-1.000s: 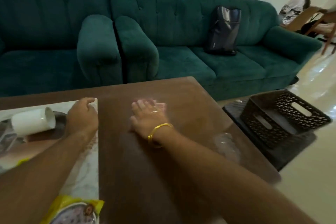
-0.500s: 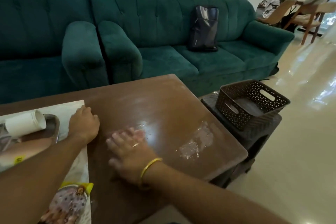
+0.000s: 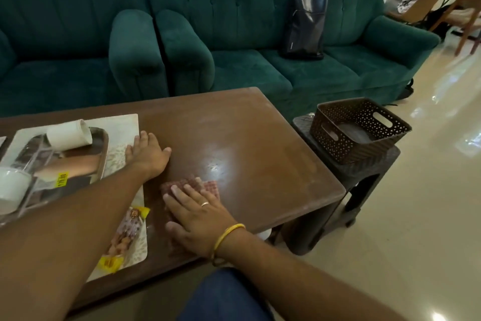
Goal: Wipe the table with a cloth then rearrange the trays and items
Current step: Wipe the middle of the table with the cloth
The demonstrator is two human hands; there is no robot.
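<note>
The person's right hand (image 3: 197, 219) lies palm down on a reddish checked cloth (image 3: 211, 188), fingers straight and together, pressing it flat against the brown table (image 3: 260, 143) near the front edge. The cloth's far edge shows just beyond the fingertips; the rest of it is hidden under the palm. A ring sits on 1 finger and a gold bangle (image 3: 229, 236) circles the wrist.

The left hand (image 3: 148, 155) rests flat and relaxed just beyond and to the left of the cloth, gripping nothing. Its fingers lie on the right edge of a pale placemat (image 3: 125, 122), while its thumb reaches onto the bare wood. The 2 hands are near each other but do not touch, and the cloth lies between them, nearer the right hand.

On the placemat stands a metal tray (image 3: 102, 146) with a white roll (image 3: 69, 134) lying tilted on its far rim. A yellow-edged snack packet (image 3: 125, 236) lies on the mat's near end, just left of the right hand. The tabletop shines to the right of the cloth.

Beside the table's right end, a dark perforated basket (image 3: 360, 138) sits on a dark stool (image 3: 364, 177). A green sofa (image 3: 247, 29) runs behind the table, with a black bag (image 3: 305, 25) upright against its back.
</note>
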